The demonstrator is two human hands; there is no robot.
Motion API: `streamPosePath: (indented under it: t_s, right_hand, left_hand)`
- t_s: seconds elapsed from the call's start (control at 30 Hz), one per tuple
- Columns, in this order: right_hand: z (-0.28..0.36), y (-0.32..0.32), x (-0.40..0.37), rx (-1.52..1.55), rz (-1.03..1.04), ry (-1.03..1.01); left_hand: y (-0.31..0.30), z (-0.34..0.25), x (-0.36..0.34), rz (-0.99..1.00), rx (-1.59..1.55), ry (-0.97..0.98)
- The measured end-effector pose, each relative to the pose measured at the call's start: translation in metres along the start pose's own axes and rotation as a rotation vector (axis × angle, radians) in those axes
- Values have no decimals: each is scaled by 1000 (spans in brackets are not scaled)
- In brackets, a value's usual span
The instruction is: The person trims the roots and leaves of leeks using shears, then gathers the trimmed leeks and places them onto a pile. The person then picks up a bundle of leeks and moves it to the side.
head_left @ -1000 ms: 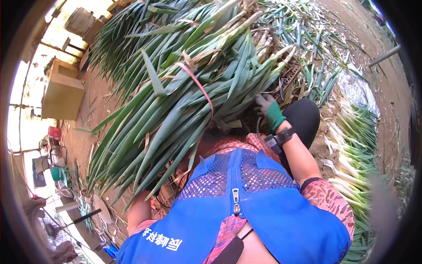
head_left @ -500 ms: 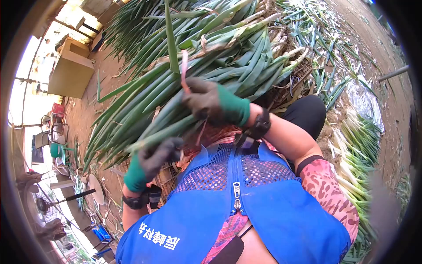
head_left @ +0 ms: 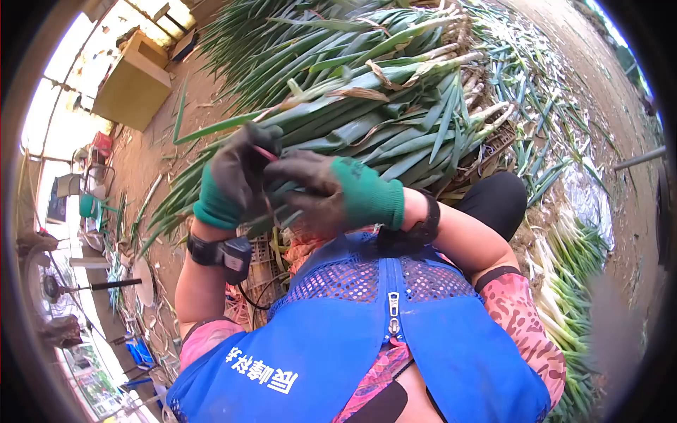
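- Curled tight, the left hand (head_left: 238,173) seems to grip a thin pink tie (head_left: 264,153) at the leafy part of the green onion bunch (head_left: 384,134).
- Right hand (head_left: 335,189) is on the near side of the bunch, close to the left hand, with bent fingers. They are blurry, so I cannot tell if they pinch the tie too.
- The bunch lies in front of the person, leaf tips to the left, root ends to the right.
- More onions (head_left: 243,46) lie just past the bunch. White-stemmed onions (head_left: 564,282) lie to the right of the bunch, apart from it.
- I think the hands are busy with the tie now.
- Next, that seems to need a firm hold on the tie, without squashing the bunch's leaves.
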State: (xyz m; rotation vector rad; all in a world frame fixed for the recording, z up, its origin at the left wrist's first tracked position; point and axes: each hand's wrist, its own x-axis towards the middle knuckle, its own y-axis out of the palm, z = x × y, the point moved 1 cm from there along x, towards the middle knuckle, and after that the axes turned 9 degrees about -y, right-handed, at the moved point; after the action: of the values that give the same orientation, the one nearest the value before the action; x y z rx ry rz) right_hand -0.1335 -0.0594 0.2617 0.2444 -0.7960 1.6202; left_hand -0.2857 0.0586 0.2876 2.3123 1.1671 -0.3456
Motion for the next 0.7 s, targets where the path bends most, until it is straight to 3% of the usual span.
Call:
streamPosePath:
  t_s: [0.03, 0.07, 0.1, 0.2, 0.3, 0.37, 0.43, 0.47, 0.5, 0.53, 0.57, 0.6, 0.67, 0.7]
  right_hand:
    - [-2, -1, -5, -74, -92, -54]
    - [-3, -7, -8, -125, -92, 44]
    - [-3, -15, -13, -180, -95, 142]
    - [-38, -28, -42, -643, -88, 18]
    - [-62, -19, -71, -865, 35, 51]
    - [-71, -15, -77, -896, 11, 11]
    - [-78, -9, -81, -935, 6, 4]
    - [-84, -7, -81, -964, 15, 9]
    - [-90, -3, -79, -992, 20, 4]
    - [-87, -1, -77, -964, 17, 9]
    - [-89, 2, -78, -972, 28, 27]
    - [-91, 3, -79, -986, 42, 44]
    - [-91, 3, -79, -1043, 72, 40]
    - [-87, 3, -79, -1012, 76, 34]
  left_hand:
    - [-9, 1, -1, -3, -190, 52]
    - [-2, -1, -14, -121, -207, 84]
    - [-16, -2, -17, -31, -267, 106]
    - [-67, -12, -29, 203, -421, 137]
    - [-77, -42, -58, 353, -525, 119]
    - [-100, -60, -84, 104, -405, 333]
    - [-157, -103, -139, 183, -357, 548]
    - [-198, -120, -168, -38, -309, 720]
    - [-254, -137, -201, -2, -165, 827]
    - [-293, -146, -237, 34, -153, 756]
    - [-323, -148, -264, -146, -123, 683]
    - [-319, -132, -266, -661, 82, 726]
    - [-393, -92, -269, -1217, 373, 632]
    - [-429, -70, -263, -1258, 375, 569]
